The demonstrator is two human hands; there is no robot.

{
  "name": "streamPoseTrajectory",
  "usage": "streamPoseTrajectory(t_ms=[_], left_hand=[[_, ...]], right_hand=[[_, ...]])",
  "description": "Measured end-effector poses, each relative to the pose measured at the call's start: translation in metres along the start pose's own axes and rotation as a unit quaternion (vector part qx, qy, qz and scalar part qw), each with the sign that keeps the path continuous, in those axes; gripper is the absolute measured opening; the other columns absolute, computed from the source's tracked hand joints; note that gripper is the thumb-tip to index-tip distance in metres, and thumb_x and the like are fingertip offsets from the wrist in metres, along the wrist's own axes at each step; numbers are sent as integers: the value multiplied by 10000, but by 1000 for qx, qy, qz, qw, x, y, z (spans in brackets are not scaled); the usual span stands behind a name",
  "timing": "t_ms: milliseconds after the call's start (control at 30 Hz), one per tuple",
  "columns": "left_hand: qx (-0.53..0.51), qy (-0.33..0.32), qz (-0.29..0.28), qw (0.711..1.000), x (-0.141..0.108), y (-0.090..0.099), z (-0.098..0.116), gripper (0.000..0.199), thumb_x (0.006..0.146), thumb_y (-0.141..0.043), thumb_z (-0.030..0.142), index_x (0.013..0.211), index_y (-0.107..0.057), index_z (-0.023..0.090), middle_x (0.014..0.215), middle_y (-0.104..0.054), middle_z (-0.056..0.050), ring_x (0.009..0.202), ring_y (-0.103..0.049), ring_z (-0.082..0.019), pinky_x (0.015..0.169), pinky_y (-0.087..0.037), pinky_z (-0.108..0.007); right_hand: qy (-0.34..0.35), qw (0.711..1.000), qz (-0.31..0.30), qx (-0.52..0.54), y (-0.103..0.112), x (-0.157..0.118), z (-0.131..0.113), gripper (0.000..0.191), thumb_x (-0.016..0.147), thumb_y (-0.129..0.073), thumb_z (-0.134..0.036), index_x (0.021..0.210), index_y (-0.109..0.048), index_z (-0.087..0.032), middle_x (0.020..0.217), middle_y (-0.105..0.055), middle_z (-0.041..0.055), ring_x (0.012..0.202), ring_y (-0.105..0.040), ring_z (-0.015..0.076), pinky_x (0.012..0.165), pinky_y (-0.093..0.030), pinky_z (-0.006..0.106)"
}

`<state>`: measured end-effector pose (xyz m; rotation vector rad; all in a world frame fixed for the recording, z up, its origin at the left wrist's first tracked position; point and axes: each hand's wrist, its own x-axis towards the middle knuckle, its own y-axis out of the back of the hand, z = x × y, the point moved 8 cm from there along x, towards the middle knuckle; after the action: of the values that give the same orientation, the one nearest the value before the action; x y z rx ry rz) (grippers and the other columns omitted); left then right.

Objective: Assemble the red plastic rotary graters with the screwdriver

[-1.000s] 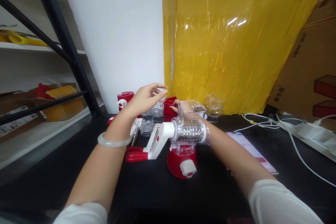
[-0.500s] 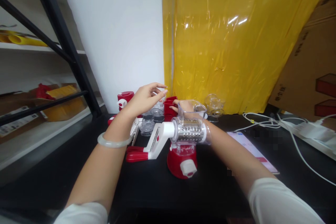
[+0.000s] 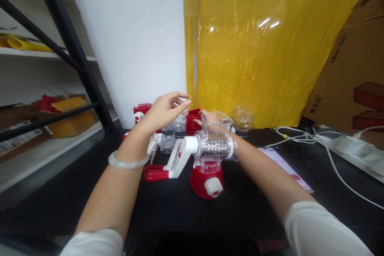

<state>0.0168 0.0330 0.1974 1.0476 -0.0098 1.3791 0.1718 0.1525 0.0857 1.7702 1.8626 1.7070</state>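
A rotary grater with a red base [image 3: 207, 180], a metal drum [image 3: 214, 145] and a white crank [image 3: 181, 156] stands on the black table. My left hand [image 3: 169, 108] hovers behind and left of it, fingers apart and holding nothing, above clear plastic parts [image 3: 168, 143]. Behind the grater's clear hopper [image 3: 216, 122], my right hand [image 3: 207, 118] reaches to a red container [image 3: 193, 120], its fingers at the right side. The hopper partly covers that hand.
A second red base [image 3: 142, 109] stands at the back left, and a clear part [image 3: 243, 118] at the back right. A phone [image 3: 285, 166], white cables [image 3: 300, 136] and a power strip [image 3: 354, 154] lie on the right. Shelving [image 3: 51, 144] stands left.
The view has shifted slightly. At the back, the red container appears turned a little in my right hand. My left hand stays raised in nearly the same pose.
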Motion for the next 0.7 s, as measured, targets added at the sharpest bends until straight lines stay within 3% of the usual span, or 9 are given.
streamPoseTrajectory(t_ms=[167, 300, 367, 433, 533, 633, 700], left_hand=[[34, -27, 31, 999, -24, 5, 31, 416, 951, -636, 471, 1227, -694, 165, 1017, -755, -102, 893, -709, -212, 806, -554, -348], [67, -33, -8, 997, -53, -22, 34, 377, 1005, -531, 494, 1110, -704, 177, 1035, -752, -89, 934, -690, -215, 861, -525, -358], [87, -27, 3, 996, -67, -38, 27, 403, 1029, -457, 516, 1009, -682, 183, 1000, -743, -83, 937, -681, -224, 881, -509, -368], [95, -12, 49, 994, -79, -49, 17, 385, 1033, -433, 520, 1008, -631, 190, 1002, -729, -82, 964, -673, -233, 907, -497, -379], [88, -5, 112, 990, -92, -59, 7, 344, 1010, -468, 531, 1062, -552, 202, 1042, -706, -93, 991, -672, -251, 897, -498, -389], [89, 0, 156, 984, -99, -60, -1, 305, 1002, -478, 525, 1020, -525, 224, 971, -691, -81, 939, -680, -267, 857, -509, -400], [90, -10, 151, 984, -103, -62, -4, 291, 1004, -465, 522, 973, -525, 238, 924, -683, -72, 885, -682, -271, 820, -514, -405]], right_hand=[[-60, 992, 101, 51, 43, -17, 15, 379, 924, -575, -571, 1031, -677, -222, 771, -686, 50, 734, -655, 219, 708, -485, 353], [-101, 949, 161, 252, 71, -48, 28, 499, 907, -480, -712, 921, -599, -227, 654, -584, -2, 595, -580, 160, 612, -463, 300], [-124, 919, 184, 326, 78, -74, 28, 569, 914, -370, -785, 895, -547, -244, 635, -560, -7, 570, -564, 148, 597, -464, 286], [-138, 899, 209, 359, 83, -104, 22, 633, 899, -272, -842, 850, -499, -254, 626, -539, -7, 572, -556, 150, 595, -472, 285], [-112, 895, 228, 368, 83, -137, 6, 681, 835, -307, -902, 733, -472, -249, 658, -545, 15, 632, -551, 170, 628, -492, 314], [-87, 912, 177, 360, 68, -146, -5, 683, 788, -425, -906, 667, -514, -239, 642, -540, 16, 649, -540, 185, 666, -504, 348], [-68, 915, 150, 369, 62, -146, -11, 662, 781, -474, -887, 683, -552, -236, 683, -594, 24, 695, -578, 199, 710, -524, 367]])
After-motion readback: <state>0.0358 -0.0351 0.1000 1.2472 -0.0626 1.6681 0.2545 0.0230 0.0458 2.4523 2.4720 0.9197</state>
